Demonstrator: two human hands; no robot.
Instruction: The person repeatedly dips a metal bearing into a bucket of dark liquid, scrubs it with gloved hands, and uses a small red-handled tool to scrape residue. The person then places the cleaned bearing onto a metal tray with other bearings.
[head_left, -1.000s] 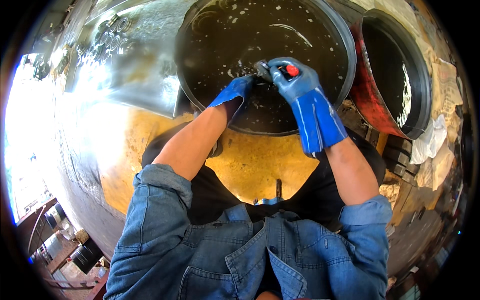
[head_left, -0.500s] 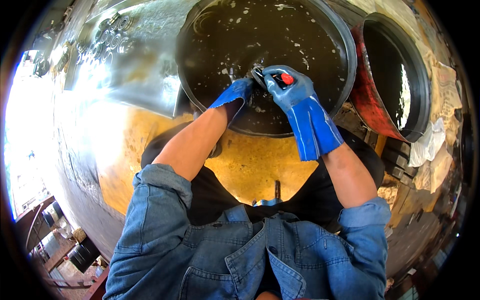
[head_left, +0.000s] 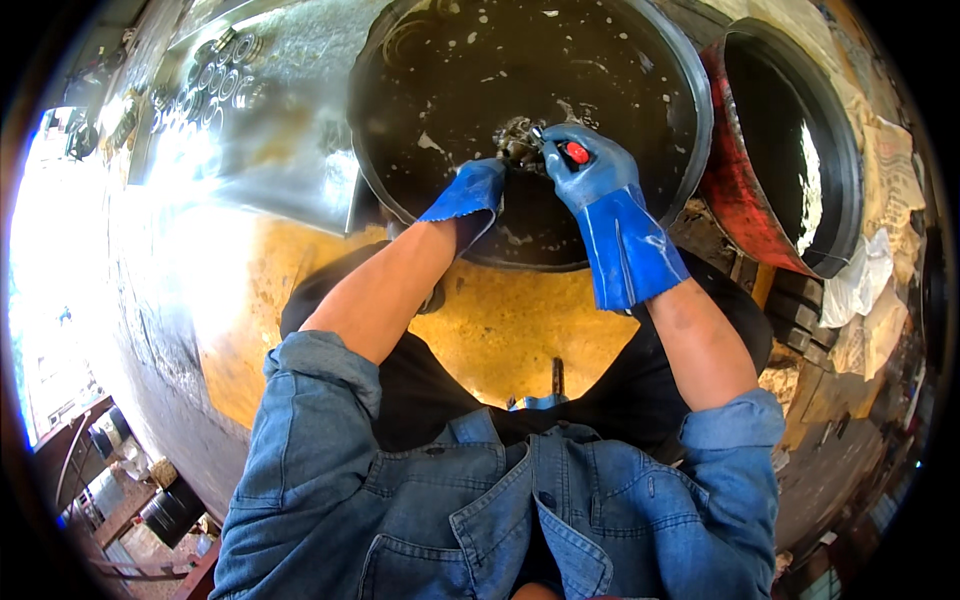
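Wet yellow floor — black basin, red tub.

- Left hand: a blue rubber glove, wet and glossy, with a pointed cuff edge that ends just past the wrist.
- Right hand: a matching blue rubber glove with a longer cuff reaching up the forearm.
- Denim shirt: faded blue, seams stitched, front placket with buttons, both sleeves rolled up to about the elbow.
- Dark trousers below the shirt.
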